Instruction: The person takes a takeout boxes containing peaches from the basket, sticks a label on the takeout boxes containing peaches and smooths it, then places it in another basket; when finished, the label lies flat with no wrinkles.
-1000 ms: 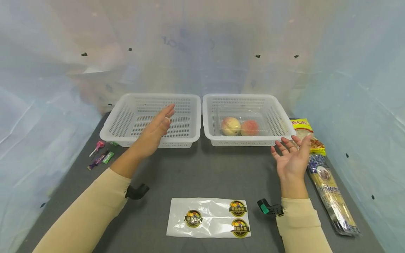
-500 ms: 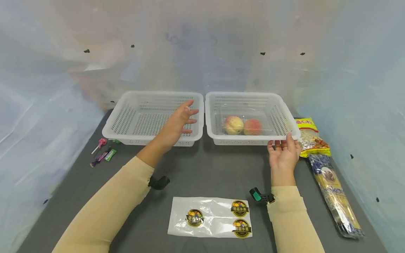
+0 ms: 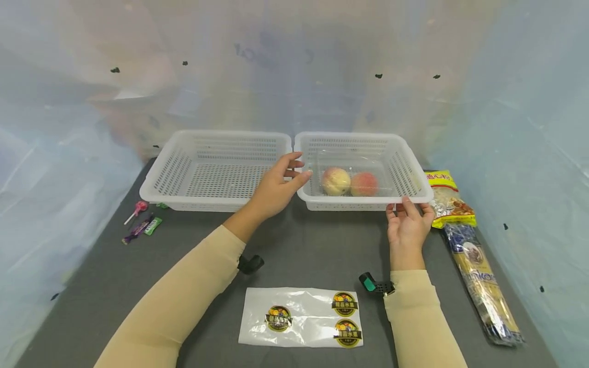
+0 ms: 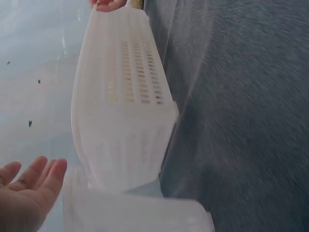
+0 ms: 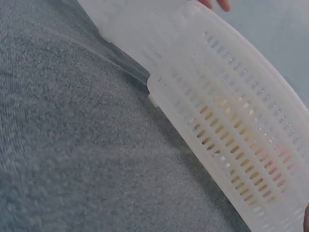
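The right hand (image 3: 408, 230) grips the right basket (image 3: 354, 201) by its front rim near the right corner, thumb on the edge. The left hand (image 3: 273, 191), fingers and thumb apart, hovers at its left corner, by the narrow gap to the left basket (image 3: 202, 202). Two peaches (image 3: 336, 182) sit inside the right basket. Gray tabletop (image 3: 317, 250) stretches from the baskets to a white sheet (image 3: 313, 331).
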Motion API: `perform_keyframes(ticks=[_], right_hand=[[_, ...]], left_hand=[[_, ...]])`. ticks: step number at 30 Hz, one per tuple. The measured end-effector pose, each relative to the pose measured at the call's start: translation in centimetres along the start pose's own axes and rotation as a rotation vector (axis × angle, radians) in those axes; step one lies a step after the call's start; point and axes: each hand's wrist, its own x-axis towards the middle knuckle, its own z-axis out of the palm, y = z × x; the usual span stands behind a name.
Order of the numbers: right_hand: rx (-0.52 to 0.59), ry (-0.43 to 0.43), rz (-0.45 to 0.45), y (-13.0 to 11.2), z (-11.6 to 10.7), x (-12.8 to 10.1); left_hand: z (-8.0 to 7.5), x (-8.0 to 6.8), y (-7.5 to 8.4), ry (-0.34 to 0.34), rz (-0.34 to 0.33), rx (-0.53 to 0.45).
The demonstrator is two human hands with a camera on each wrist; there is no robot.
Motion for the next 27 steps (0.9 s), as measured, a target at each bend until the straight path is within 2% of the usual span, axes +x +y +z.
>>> perform_keyframes(ticks=[4, 6, 13, 17, 23, 27], right_hand=[[-0.017, -0.020, -0.007, 0.0, -0.1, 0.1], [-0.030, -0.030, -0.008, 0.0, -0.2, 0.1], [-0.053, -0.056, -0.024, -0.2, -0.2, 0.0], [-0.056, -0.061, -0.033, -0.2, -0.2, 0.1], [-0.062, -0.071, -0.041, -0.1, -0.4, 0.2], [-0.057, -0.077, -0.047, -0.1, -0.4, 0.3]], left_hand=[[1.0, 1.0, 0.5, 0.001, 0.003, -0.082], [1.5, 1.8, 0.4, -0.001, -0.026, -0.146], [3.3, 4.6, 0.7, -0.030, -0.238, -0.402], [4.7, 5.8, 1.2, -0.034, -0.362, -0.491], [6.4, 7.1, 1.0, 0.025, -0.455, -0.525], [6.4, 8.1, 0.4, 0.043, -0.531, -0.662]])
